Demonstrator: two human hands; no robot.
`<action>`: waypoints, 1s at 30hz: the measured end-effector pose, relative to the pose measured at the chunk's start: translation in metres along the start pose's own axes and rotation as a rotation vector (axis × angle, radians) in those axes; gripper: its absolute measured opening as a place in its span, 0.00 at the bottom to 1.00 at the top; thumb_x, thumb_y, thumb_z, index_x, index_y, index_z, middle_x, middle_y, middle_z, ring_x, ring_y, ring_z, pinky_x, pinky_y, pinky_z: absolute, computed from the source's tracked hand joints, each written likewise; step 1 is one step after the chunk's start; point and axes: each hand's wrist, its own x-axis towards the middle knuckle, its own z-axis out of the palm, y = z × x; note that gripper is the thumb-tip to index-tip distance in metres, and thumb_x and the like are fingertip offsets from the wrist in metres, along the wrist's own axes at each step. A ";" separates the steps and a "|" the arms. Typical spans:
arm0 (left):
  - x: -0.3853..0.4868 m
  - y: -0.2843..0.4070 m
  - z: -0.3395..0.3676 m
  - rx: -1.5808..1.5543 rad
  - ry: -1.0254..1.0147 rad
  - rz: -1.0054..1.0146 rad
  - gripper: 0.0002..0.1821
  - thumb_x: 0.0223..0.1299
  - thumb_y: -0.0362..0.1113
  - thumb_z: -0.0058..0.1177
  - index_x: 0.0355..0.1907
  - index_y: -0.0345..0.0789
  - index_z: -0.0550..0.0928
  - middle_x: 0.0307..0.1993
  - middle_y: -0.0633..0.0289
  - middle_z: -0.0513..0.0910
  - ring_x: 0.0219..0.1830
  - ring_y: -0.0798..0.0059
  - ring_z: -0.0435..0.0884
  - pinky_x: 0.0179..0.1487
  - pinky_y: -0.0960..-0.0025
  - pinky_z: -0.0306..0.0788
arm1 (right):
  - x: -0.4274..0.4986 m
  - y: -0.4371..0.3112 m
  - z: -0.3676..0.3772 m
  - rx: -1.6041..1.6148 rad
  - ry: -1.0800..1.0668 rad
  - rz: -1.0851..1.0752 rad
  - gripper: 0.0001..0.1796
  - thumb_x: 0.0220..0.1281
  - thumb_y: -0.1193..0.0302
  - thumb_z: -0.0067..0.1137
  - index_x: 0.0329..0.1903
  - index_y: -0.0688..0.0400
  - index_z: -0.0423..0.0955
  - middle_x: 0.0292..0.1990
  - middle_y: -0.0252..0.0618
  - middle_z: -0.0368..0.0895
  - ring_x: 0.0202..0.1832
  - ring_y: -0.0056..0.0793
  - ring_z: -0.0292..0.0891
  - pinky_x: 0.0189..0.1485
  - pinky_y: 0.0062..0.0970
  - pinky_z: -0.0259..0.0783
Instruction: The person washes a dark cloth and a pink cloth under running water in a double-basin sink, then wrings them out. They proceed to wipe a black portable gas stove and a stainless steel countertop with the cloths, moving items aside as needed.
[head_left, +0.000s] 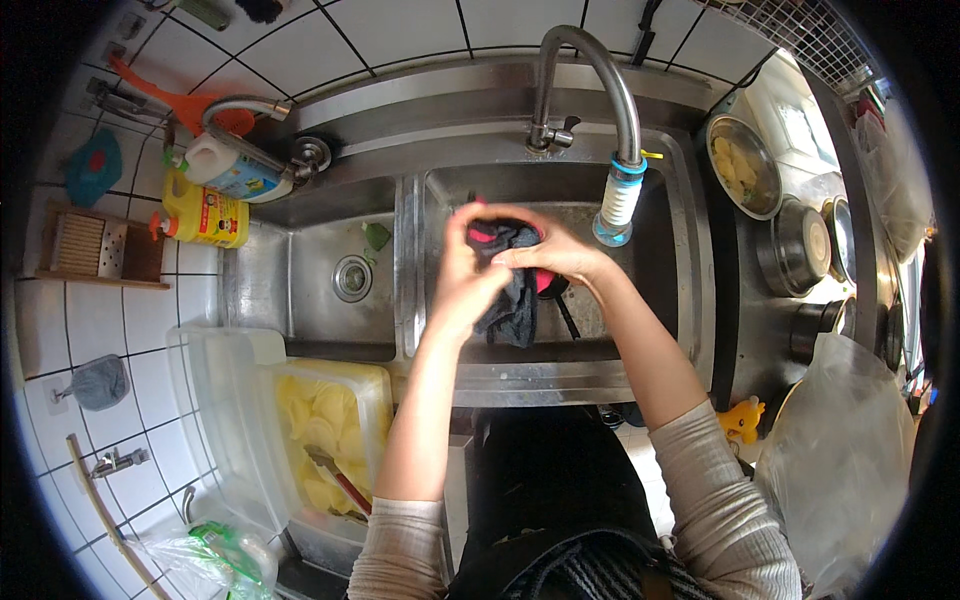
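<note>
Over the right basin of a steel double sink, both my hands grip a dark grey cloth with pinkish-red parts. My left hand has it from the left, the thumb pointing up and inward. From the right, my right hand closes on it with the thumb across the front. Both hands are slightly blurred, and the fingers behind the cloth are hidden. Below my right hand, a dark utensil with a thin black handle lies in the basin, partly covered.
A curved faucet with a white-and-blue filter nozzle hangs right of my hands. The left basin holds a green scrap near its drain. A plastic tub of pale yellow slices stands front left. Metal bowls line the right counter.
</note>
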 end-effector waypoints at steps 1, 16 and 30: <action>-0.003 0.002 -0.001 -0.283 0.075 0.070 0.33 0.45 0.18 0.45 0.60 0.40 0.64 0.41 0.57 0.75 0.41 0.73 0.76 0.43 0.74 0.72 | 0.003 -0.005 0.004 -0.028 0.059 0.131 0.34 0.41 0.67 0.71 0.55 0.57 0.71 0.51 0.39 0.76 0.51 0.25 0.70 0.56 0.27 0.65; -0.007 -0.084 0.008 -1.261 0.057 -0.577 0.18 0.63 0.44 0.45 0.47 0.31 0.72 0.35 0.56 0.78 0.41 0.66 0.77 0.52 0.65 0.70 | -0.033 0.014 0.085 -0.560 0.543 -0.094 0.16 0.40 0.68 0.63 0.34 0.61 0.77 0.37 0.48 0.74 0.41 0.48 0.70 0.49 0.40 0.65; 0.011 -0.098 0.011 -1.018 0.212 -0.467 0.14 0.69 0.40 0.37 0.51 0.37 0.71 0.47 0.58 0.76 0.49 0.66 0.76 0.51 0.54 0.71 | 0.029 0.042 0.056 -0.354 0.929 0.026 0.14 0.39 0.70 0.62 0.30 0.64 0.72 0.33 0.50 0.77 0.41 0.48 0.74 0.47 0.36 0.68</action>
